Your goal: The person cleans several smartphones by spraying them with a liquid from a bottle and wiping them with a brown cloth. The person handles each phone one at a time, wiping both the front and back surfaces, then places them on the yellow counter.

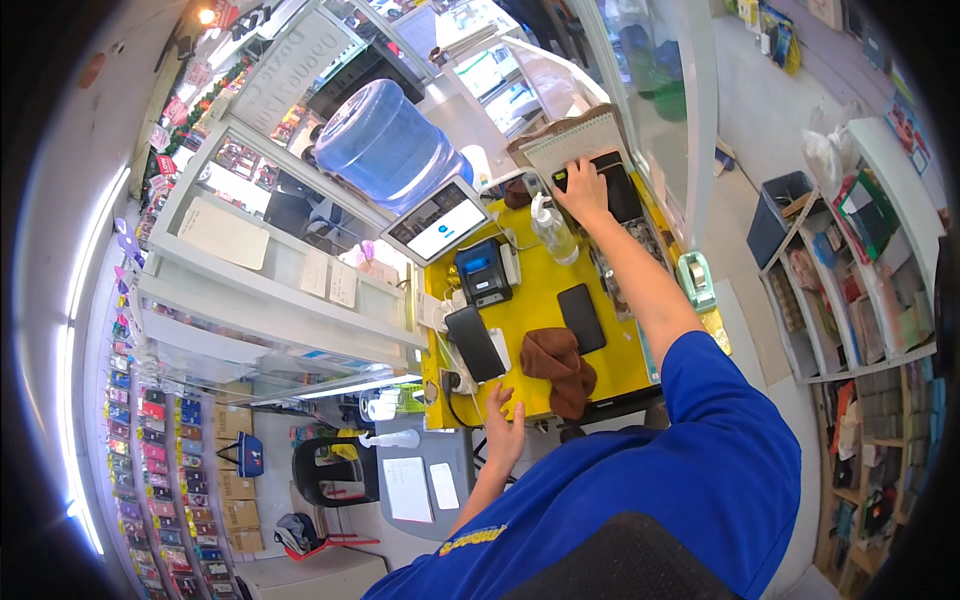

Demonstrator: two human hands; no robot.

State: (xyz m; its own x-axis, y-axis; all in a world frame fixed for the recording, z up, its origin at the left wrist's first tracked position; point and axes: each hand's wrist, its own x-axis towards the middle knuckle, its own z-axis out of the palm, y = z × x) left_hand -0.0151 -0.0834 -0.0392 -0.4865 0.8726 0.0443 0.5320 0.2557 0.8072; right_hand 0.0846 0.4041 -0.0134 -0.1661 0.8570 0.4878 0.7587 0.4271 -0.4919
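Note:
At the far right corner of the yellow tabletop [536, 300], my right hand [582, 191] reaches onto a dark flat object [559, 178] beside a black case or device [621, 191]; its grip is unclear. Near the table's front left edge my left hand [502, 429] is raised with fingers apart and nothing in it. A brown cloth [559, 367] lies crumpled on the table, beside a black phone-like slab [581, 319]. Another black phone-like device [475, 343] rests further left, partly over a white one. Left of my right forearm stands a clear pump bottle [553, 231].
A tablet [437, 222] on a stand, a small black printer [483, 271] and a large blue water jug [390, 146] stand at the back left. A green tape dispenser [697, 280] sits at the right edge. Glass panels flank the table; shelves [855, 300] stand right.

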